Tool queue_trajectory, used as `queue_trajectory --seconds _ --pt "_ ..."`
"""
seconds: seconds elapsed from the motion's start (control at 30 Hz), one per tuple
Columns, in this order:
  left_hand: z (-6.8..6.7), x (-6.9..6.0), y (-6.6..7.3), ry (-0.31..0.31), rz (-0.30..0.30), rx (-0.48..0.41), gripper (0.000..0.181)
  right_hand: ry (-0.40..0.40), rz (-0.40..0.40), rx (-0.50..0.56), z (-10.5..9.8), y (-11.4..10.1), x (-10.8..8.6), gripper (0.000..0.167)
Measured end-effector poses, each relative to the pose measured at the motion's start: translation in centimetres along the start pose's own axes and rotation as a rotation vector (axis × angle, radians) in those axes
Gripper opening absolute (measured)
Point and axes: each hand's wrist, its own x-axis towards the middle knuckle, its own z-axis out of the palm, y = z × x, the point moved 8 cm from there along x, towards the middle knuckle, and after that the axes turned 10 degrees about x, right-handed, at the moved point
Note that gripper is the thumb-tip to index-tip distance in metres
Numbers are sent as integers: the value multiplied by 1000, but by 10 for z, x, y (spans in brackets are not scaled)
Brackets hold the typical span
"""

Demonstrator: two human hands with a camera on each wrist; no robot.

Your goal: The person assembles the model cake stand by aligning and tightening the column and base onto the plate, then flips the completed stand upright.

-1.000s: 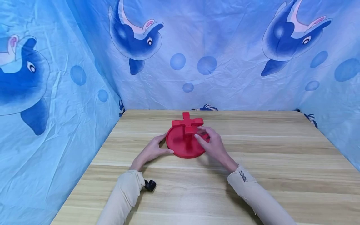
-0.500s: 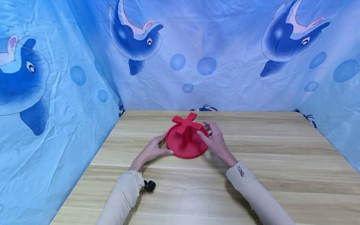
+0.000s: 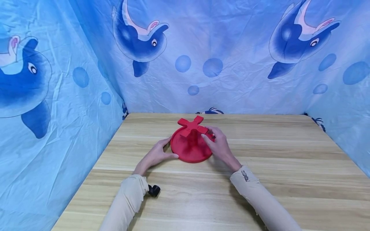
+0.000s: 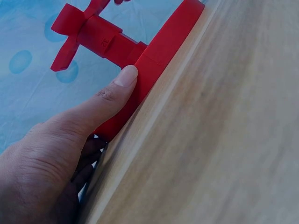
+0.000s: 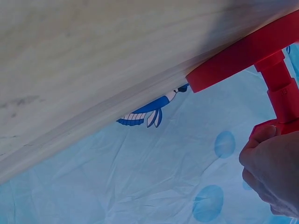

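Observation:
A red stand has a round rimmed base [image 3: 180, 149], an upright post [image 4: 100, 39] and a four-armed cross-shaped top [image 3: 190, 125]. It rests upright on the table. My left hand [image 3: 156, 154] holds the base at its left side; in the left wrist view the thumb lies on the rim, while the fingers are partly hidden behind it. On the other side, my right hand [image 3: 220, 145] pinches the near right arm of the cross top. In the right wrist view its thumb touches that arm and its fingers are curled, their tips hidden.
The wood-grain table [image 3: 277, 179] extends widely on the right and in front. Blue dolphin-printed cloth [image 3: 242, 93] hangs behind and along both sides. A small black device [image 3: 154, 191] is attached at the left sleeve's cuff.
The cross top has turned about its post since a second ago. My right hand moved off to the right, then came back left onto an arm. The left hand stayed put.

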Motion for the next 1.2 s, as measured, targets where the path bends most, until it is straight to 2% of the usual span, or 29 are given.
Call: queue_trajectory --seconds 0.27,0.53,0.7,0.8,0.9,1.1,1.2 --pt "-1 -1 0 2 -12 22 105 -2 10 8 2 -1 -2 44" --pt "-1 -1 2 6 -3 11 105 -37 -16 12 5 -13 -15 43" --pt "0 -1 1 -5 -16 5 105 34 -28 0 -5 -13 -17 38" --pt "1 -2 0 -8 -25 7 105 76 -42 -16 -11 -11 -15 41" --pt "1 -2 -1 -7 -25 7 104 86 -26 -34 -12 -8 -12 49" --pt "1 0 -1 -10 -29 5 104 9 36 -50 -6 0 -4 64" --pt "0 0 0 -12 -29 8 105 -21 59 -43 -3 4 -2 66"
